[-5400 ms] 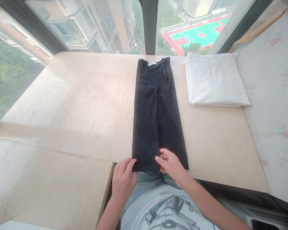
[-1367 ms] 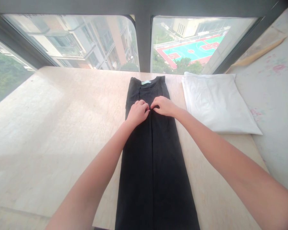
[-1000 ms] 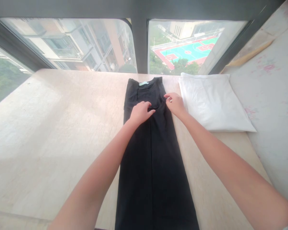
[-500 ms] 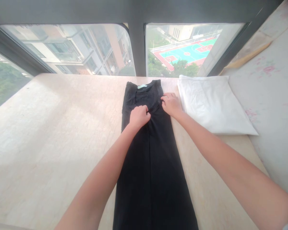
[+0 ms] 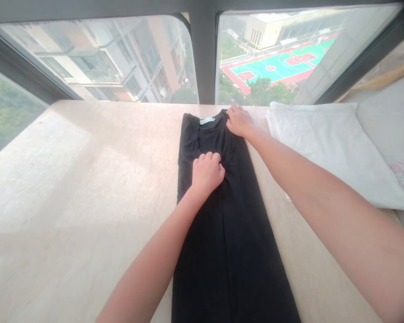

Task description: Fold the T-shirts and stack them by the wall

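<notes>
A black shirt (image 5: 229, 233), folded lengthwise into a long strip, lies on the pale stone table (image 5: 87, 179) with its collar and a light green label at the far end. My left hand (image 5: 207, 172) rests on the upper middle of the shirt with its fingers curled, pinching or pressing the fabric. My right hand (image 5: 239, 121) is at the far right corner of the shirt by the collar, fingers closed on the cloth edge.
A folded white cloth (image 5: 336, 148) lies to the right of the shirt. A flowered sheet (image 5: 400, 148) covers the far right. Big windows (image 5: 121, 63) run along the table's far edge, with a dark post between them.
My right hand has moved up from the shirt's right side to the collar corner. My left hand has stayed on the middle of the shirt. The view has shifted slightly left.
</notes>
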{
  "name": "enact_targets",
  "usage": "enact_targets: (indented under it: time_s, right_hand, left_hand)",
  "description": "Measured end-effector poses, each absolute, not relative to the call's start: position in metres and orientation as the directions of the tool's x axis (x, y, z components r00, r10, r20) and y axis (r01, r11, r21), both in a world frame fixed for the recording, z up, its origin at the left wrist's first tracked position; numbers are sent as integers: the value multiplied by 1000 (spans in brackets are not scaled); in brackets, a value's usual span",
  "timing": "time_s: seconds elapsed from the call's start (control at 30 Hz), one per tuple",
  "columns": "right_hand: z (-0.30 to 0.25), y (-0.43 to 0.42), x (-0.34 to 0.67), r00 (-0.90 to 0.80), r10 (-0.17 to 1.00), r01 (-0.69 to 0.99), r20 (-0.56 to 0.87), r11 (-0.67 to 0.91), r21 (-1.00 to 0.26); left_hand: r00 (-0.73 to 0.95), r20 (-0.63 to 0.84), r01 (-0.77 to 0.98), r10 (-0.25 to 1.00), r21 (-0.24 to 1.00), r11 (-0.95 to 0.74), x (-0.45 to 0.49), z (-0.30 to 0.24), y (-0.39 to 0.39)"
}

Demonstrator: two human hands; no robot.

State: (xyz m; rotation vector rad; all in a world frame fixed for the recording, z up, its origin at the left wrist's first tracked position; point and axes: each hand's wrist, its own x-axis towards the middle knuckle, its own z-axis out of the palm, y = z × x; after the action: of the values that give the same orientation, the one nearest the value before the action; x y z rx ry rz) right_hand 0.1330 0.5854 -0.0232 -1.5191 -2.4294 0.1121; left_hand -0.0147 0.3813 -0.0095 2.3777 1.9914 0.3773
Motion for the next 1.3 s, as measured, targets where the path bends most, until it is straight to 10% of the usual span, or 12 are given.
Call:
enact_targets:
  time_s: [0.3,0.77,1.07,1.3]
  right_hand:
    - [-18,588,138,-342,930,916,136,362,-171]
    - [-36,550,142,-402,910,873,97,413,-260]
    - [-7,403,151,-365,915,819,173,404,-408]
    - [2,178,214,-314,905,641,288,426,-639]
  left_hand:
    - [89,263,927,961,330,-176,-39,-2,410]
    - [125,262,949,957,251,-192,-90,-17,523]
    - [103,289,950,952,255,-180,-90,20,347]
    - [-6,220,847,976,520,-112,-72,23,109]
